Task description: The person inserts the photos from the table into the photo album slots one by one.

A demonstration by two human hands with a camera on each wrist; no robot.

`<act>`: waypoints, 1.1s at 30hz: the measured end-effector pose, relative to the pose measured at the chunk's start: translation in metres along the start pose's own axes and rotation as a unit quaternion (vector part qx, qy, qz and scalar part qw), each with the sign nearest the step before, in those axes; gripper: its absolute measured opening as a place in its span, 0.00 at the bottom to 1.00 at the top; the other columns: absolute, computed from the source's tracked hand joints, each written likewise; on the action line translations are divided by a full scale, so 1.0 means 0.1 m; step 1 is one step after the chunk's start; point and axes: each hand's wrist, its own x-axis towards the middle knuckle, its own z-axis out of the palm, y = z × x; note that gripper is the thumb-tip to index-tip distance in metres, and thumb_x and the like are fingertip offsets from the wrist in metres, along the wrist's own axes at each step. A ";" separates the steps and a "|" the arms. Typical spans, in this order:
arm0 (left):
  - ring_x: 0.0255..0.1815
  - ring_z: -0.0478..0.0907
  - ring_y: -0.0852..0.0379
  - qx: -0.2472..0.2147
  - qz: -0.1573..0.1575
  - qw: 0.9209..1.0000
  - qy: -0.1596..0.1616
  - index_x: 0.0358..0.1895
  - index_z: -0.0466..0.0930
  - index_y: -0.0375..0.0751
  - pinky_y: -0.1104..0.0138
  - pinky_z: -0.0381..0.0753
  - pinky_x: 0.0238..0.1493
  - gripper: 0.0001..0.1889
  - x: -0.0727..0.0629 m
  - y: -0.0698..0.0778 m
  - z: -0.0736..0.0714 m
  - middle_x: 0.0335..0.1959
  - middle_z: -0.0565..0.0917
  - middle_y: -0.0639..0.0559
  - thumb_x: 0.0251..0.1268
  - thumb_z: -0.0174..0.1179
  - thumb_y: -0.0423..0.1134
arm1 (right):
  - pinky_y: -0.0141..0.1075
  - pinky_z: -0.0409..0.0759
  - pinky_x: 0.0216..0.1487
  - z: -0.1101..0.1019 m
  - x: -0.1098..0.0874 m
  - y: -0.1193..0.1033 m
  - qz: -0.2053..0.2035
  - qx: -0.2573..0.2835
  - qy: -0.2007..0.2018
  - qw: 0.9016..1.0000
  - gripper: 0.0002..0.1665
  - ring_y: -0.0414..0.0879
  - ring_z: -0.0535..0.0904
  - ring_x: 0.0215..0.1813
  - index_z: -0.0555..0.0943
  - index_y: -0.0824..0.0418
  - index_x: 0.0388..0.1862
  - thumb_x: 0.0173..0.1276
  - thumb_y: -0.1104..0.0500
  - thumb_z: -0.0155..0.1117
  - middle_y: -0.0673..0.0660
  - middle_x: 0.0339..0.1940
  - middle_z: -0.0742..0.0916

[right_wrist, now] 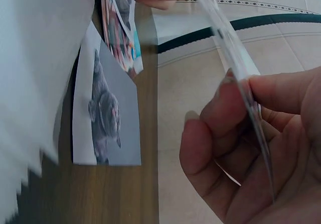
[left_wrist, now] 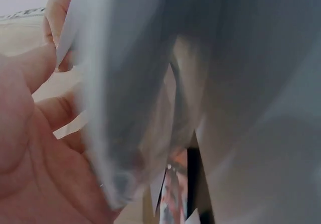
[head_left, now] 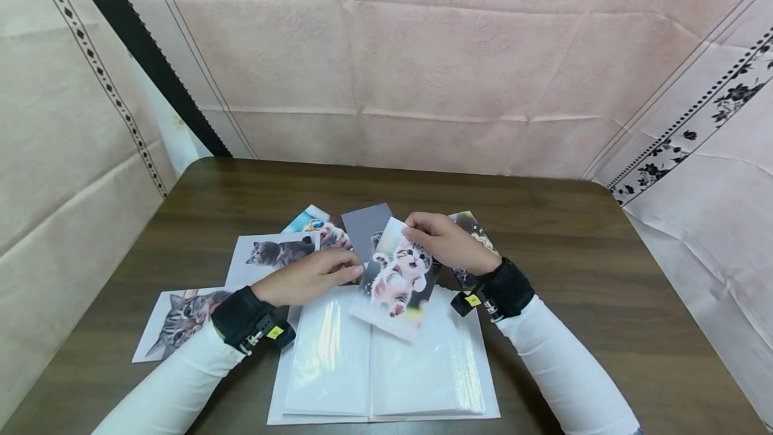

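Over an open photo album with clear pockets, my right hand pinches a kitten photo at its upper right edge. The photo tilts across the middle of the pages. Seen from the right wrist, the photo is edge-on between the right hand's thumb and fingers. My left hand is at the photo's left edge, above the album's top. In the left wrist view a blurred grey sheet hides part of that hand's fingers; whether they pinch anything is unclear.
More cat photos surround the album: a tabby photo at left, a grey cat photo above it, a blue-cornered photo, a grey-backed photo and a dark photo behind the right hand. The brown table meets hanging cloth behind.
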 end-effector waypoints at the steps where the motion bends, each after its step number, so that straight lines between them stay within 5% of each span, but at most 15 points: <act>1: 0.44 0.75 0.57 -0.008 0.000 1.000 0.002 0.54 0.80 0.46 0.68 0.78 0.46 0.13 0.00 0.00 0.00 0.43 0.79 0.53 0.81 0.49 0.47 | 0.33 0.77 0.41 0.02 0.02 -0.01 -0.002 -0.001 0.002 1.000 0.10 0.48 0.78 0.39 0.80 0.62 0.49 0.81 0.59 0.53 0.56 0.36 0.81; 11: 0.39 0.72 0.53 -0.054 -0.017 0.998 0.011 0.41 0.78 0.43 0.70 0.71 0.35 0.06 0.02 0.02 -0.02 0.35 0.72 0.51 0.78 0.56 0.40 | 0.33 0.74 0.37 0.18 0.19 -0.10 -0.014 -0.009 -0.008 1.000 0.10 0.45 0.77 0.34 0.80 0.62 0.46 0.81 0.59 0.53 0.55 0.32 0.80; 20: 0.40 0.73 0.51 -0.086 -0.045 0.994 0.048 0.40 0.78 0.41 0.69 0.73 0.35 0.07 0.01 -0.06 -0.04 0.33 0.74 0.49 0.77 0.57 0.40 | 0.37 0.80 0.47 0.22 0.13 -0.06 0.028 0.045 0.006 0.999 0.11 0.47 0.81 0.43 0.79 0.60 0.50 0.78 0.54 0.60 0.58 0.44 0.85; 26: 0.37 0.71 0.50 -0.111 -0.061 0.989 0.072 0.39 0.77 0.39 0.67 0.71 0.33 0.10 0.03 -0.15 -0.02 0.31 0.72 0.49 0.77 0.57 0.42 | 0.39 0.87 0.42 0.22 -0.05 0.04 0.072 0.152 0.018 0.986 0.12 0.48 0.85 0.28 0.77 0.64 0.48 0.73 0.58 0.66 0.55 0.30 0.88; 33: 0.33 0.72 0.51 -0.108 -0.066 0.990 0.065 0.39 0.76 0.38 0.67 0.73 0.35 0.14 0.05 -0.16 -0.06 0.30 0.72 0.47 0.82 0.50 0.44 | 0.34 0.82 0.36 0.22 -0.12 0.06 0.069 0.126 -0.032 0.989 0.12 0.50 0.83 0.27 0.81 0.66 0.45 0.77 0.56 0.61 0.54 0.23 0.86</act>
